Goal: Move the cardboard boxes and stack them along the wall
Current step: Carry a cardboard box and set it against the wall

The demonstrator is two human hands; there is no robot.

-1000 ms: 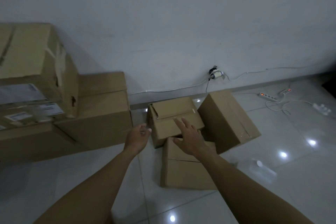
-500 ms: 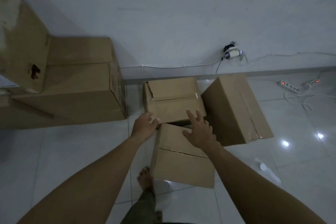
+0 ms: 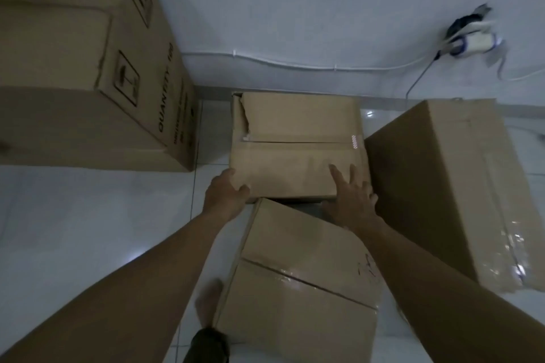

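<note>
Box (image 3: 295,174) has a torn flap (image 3: 298,115). Left hand (image 3: 227,194) grips its corner, right hand (image 3: 352,200) lies flat on top, so it may slip and fall

The small brown cardboard box (image 3: 295,153) in the middle of the frame is dull, rough paper board, and its top is torn at the upper left corner. The brown cardboard box at the bottom (image 3: 295,244) has a strip of clear tape (image 3: 295,277) across it that shines. The big brown cardboard box on the right (image 3: 436,186) has crinkly tape (image 3: 513,236) that shines too. The white floor tiles (image 3: 73,215) are smooth and glossy. The white wall (image 3: 295,3) looks matt.
</note>
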